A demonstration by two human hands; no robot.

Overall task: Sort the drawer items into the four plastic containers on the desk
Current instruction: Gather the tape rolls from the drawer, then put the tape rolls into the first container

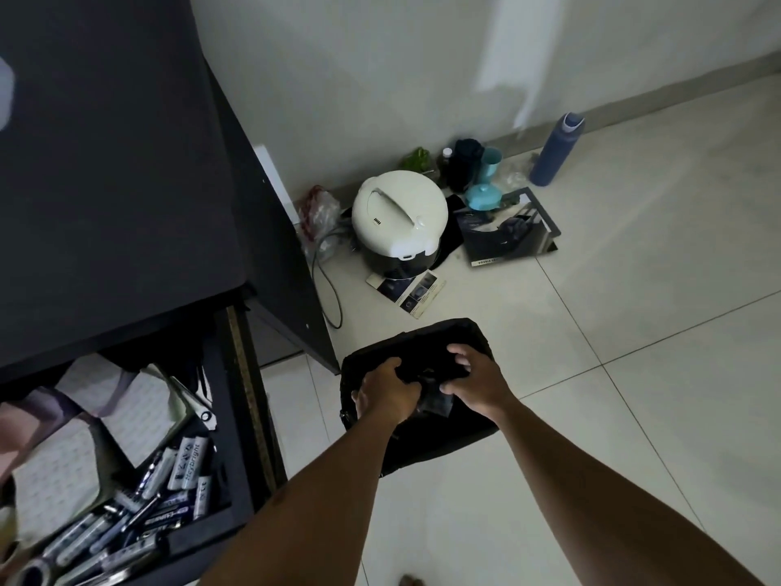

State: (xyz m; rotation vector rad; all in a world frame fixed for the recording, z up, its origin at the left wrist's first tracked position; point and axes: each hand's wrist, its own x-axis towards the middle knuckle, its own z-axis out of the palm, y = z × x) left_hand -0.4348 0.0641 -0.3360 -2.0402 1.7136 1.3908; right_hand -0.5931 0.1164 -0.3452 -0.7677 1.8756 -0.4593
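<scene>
I am gripping the black bag (427,374) on the floor with my left hand (386,389) and right hand (475,380), fingers curled into its fabric, probably to open it; the drawer (228,480) with batteries (169,480) is standing open beside me.

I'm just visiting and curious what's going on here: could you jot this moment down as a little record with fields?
left hand: gripping the black bag from the left
right hand: gripping the same bag from the right
bag position: over the tiled floor, beside the desk
drawer: open, holding batteries and papers
four containers: not in view
floor by wall: white rice cooker, blue bottle
</scene>
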